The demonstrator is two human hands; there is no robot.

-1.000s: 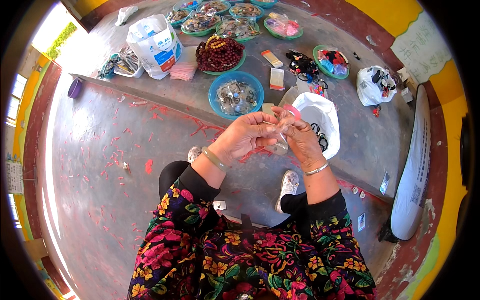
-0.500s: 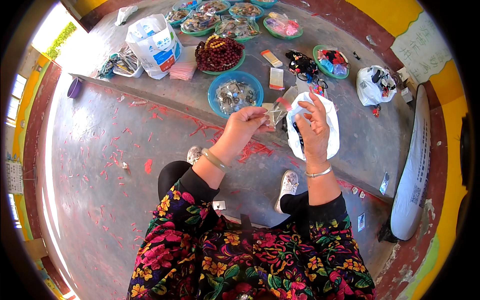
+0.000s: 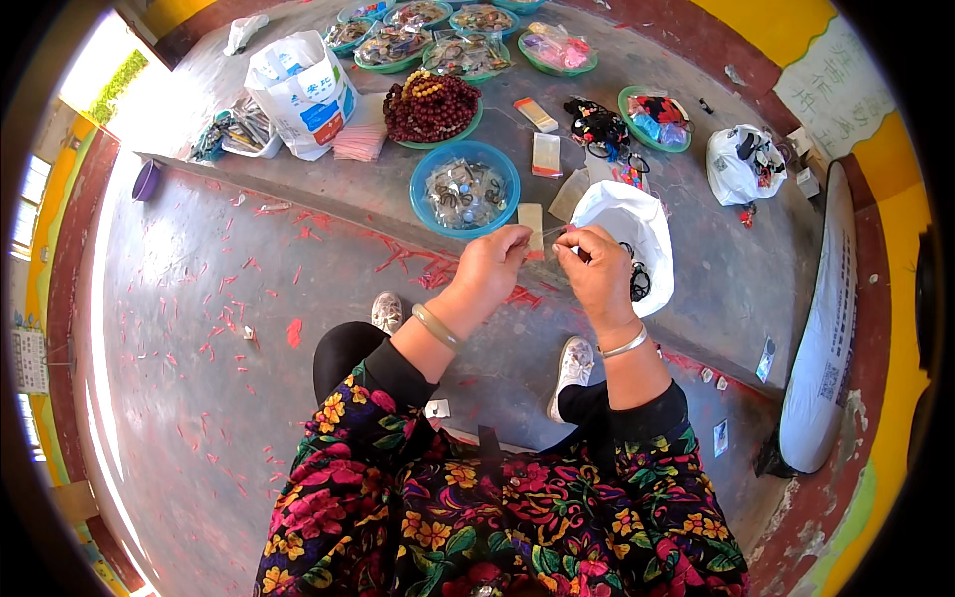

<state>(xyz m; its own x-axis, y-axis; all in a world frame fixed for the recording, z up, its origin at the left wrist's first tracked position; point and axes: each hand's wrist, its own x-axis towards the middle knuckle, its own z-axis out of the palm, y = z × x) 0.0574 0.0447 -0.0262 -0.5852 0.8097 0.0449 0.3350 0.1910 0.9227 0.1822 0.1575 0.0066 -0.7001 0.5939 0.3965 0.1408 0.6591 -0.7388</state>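
Observation:
My left hand (image 3: 489,267) is closed in a pinch on a small clear plastic bag, which hardly shows between my hands. Close beside it, my right hand (image 3: 599,279) is also closed, thumb and fingertips together. A bit of red shows at its fingertips, but what it pinches is too small to make out. Behind my right hand stands an open white bag (image 3: 652,234) with black ring-like items (image 3: 639,283) inside. Just beyond my left hand sits a blue basin (image 3: 418,204) full of small bagged pieces (image 3: 465,194). A beige card (image 3: 531,217) lies between the basin and the white bag.
Several basins of packaged goods (image 3: 468,55) stand at the back, with dark red beads (image 3: 430,109) nearer. A white shopping bag (image 3: 298,95) stands left, by pink sheets (image 3: 359,140). Red strips (image 3: 428,269) litter the floor below the step edge. A long wrapped bundle (image 3: 821,328) leans right.
My right hand has come down and left from beside the white bag, its spread fingers closing into a pinch near my left hand. The clear bag, earlier held up in plain sight, is now mostly hidden.

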